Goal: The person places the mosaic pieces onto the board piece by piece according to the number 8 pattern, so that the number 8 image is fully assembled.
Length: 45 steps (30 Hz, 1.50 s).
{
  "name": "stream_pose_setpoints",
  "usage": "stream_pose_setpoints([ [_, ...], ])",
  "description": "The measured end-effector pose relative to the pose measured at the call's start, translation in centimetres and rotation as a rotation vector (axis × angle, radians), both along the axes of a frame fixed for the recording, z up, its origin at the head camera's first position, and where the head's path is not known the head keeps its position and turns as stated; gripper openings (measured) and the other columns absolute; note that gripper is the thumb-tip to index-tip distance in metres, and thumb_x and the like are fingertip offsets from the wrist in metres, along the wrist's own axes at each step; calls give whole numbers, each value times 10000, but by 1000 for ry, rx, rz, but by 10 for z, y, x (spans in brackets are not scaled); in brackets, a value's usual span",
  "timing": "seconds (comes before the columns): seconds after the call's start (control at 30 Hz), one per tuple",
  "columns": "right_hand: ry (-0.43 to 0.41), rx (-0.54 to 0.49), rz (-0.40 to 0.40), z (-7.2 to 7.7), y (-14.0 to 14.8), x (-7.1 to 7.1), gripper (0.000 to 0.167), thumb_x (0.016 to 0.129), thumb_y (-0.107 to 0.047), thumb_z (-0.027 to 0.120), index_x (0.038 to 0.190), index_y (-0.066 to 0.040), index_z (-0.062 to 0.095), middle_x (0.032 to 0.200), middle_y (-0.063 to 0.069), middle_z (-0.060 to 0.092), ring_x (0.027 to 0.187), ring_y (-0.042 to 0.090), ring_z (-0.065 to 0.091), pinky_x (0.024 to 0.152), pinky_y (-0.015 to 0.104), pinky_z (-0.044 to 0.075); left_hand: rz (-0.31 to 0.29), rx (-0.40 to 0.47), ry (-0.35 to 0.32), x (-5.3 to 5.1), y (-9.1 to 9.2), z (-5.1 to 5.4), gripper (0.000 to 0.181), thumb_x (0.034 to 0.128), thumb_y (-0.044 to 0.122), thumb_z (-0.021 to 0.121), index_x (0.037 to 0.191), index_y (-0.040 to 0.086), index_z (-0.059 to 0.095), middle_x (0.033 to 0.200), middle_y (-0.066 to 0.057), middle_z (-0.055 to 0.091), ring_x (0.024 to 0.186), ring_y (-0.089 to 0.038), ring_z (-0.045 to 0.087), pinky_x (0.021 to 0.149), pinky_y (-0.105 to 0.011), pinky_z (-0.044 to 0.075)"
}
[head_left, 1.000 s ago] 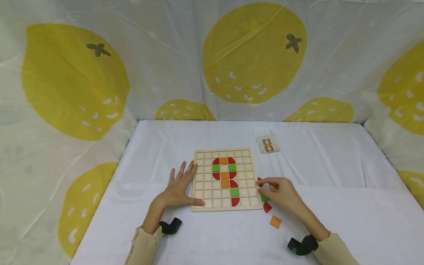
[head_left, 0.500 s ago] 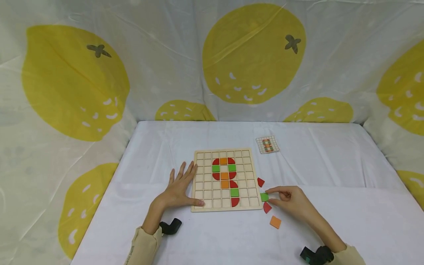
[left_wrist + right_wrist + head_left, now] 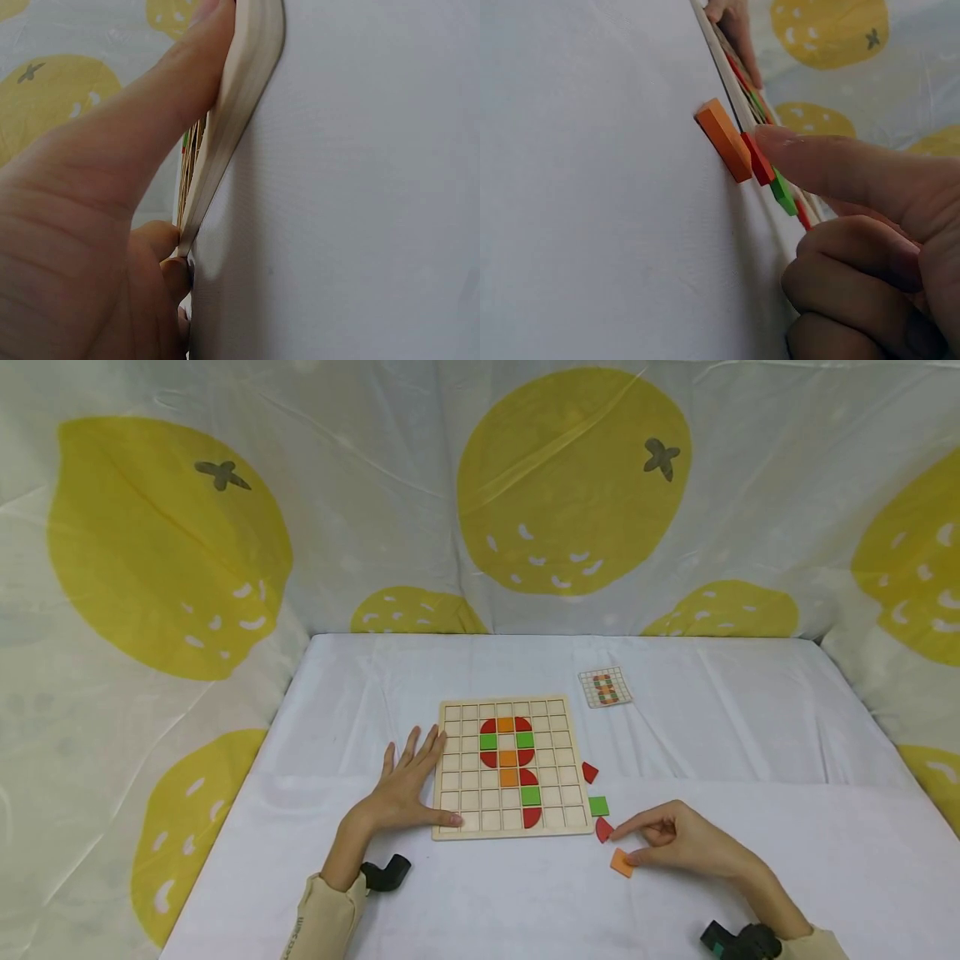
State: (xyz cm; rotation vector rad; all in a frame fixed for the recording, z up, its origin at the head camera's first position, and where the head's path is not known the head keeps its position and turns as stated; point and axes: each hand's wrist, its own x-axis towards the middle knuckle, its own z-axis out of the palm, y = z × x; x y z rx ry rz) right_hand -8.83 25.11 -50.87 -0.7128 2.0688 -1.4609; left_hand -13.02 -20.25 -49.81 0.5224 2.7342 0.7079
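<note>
My left hand (image 3: 401, 793) lies spread along the left side of a wooden grid board (image 3: 468, 833), its thumb on the near left corner and its fingertips at the edge. My right hand (image 3: 693, 843) is off the board's near right corner. Its index fingertip is at a red quarter-circle tile (image 3: 603, 831). The thumb tip is at an orange square tile (image 3: 621, 863), with a gap between the two digits and the other fingers curled. In the right wrist view, the orange tile (image 3: 724, 142) lies flat on the cloth. Whether either digit presses a tile is unclear.
A green square tile (image 3: 598, 807) and another red tile (image 3: 590, 772) lie along the board's right edge. Red, green and orange tiles (image 3: 508, 758) fill several cells mid-board. A small pattern card (image 3: 606, 687) lies behind, to the right, on the white cloth (image 3: 750, 718).
My right hand has come toward me, from beside the upper red tile, past the green tile, to the lower red and orange tiles. The left hand stays in place.
</note>
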Motion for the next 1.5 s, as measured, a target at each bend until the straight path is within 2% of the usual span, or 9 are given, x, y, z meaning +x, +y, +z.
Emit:
stream_pose_setpoints([
  [0.17,-15,-63,148,-2,4,-6,277,913,-52,766,1190,-69,761,613,26,137,561,99,159,538,230,306,-1,-4,1,1,0,0,1370,703,664,861,1678,139,54,1766,-61,-27,1625,-364,-127,1242,-690,-134],
  [0.23,-29,-66,177,-3,4,-9,290,910,-40,763,1199,-59,754,614,37,146,563,101,167,510,268,256,-2,-5,0,0,0,0,1369,705,656,863,1678,134,52,1765,-70,-27,1623,-370,-128,1240,-694,-133],
  [0.47,-56,-43,222,-2,4,-13,282,898,-43,771,1180,-56,759,604,76,176,556,69,188,494,265,253,-3,-6,-11,0,0,0,1361,715,651,860,1676,124,54,1764,-82,-30,1620,-378,-134,1236,-701,-136],
  [0.57,-53,-29,211,0,3,-13,271,894,-55,779,1164,-65,762,600,84,185,551,81,195,486,277,240,-6,-7,-11,0,1,-1,1363,717,659,855,1676,124,48,1764,-79,-34,1620,-378,-136,1236,-702,-135],
  [0.63,-23,-1,178,1,3,-12,262,892,-81,791,1152,-92,766,599,85,193,550,102,207,502,245,278,-9,-4,-8,0,1,-1,1363,719,659,854,1676,122,45,1764,-82,-32,1620,-382,-133,1233,-705,-135],
  [0.83,60,99,-25,1,4,-10,272,855,-168,846,1120,-172,781,615,96,200,571,75,241,639,170,402,-9,0,-5,0,1,-1,1360,720,654,855,1675,120,47,1764,-84,-27,1620,-386,-128,1232,-707,-136],
  [0.93,57,116,-70,0,4,-11,287,841,-178,857,1119,-170,784,619,119,193,578,53,231,651,173,401,-9,-3,-6,0,1,-1,1360,719,656,854,1676,122,48,1764,-80,-25,1621,-382,-126,1235,-704,-132],
  [1.17,38,128,-87,0,4,-12,253,852,-197,851,1096,-166,794,623,128,202,578,43,236,612,189,371,-10,4,-13,0,1,1,1363,716,651,859,1675,114,52,1763,-87,-32,1619,-386,-130,1233,-705,-136],
  [1.5,62,121,16,2,1,-17,347,855,-210,852,1193,-177,783,612,104,189,563,36,207,517,248,299,-8,0,-10,0,0,1,1366,711,653,862,1676,119,54,1763,-84,-30,1620,-384,-129,1234,-705,-135],
])
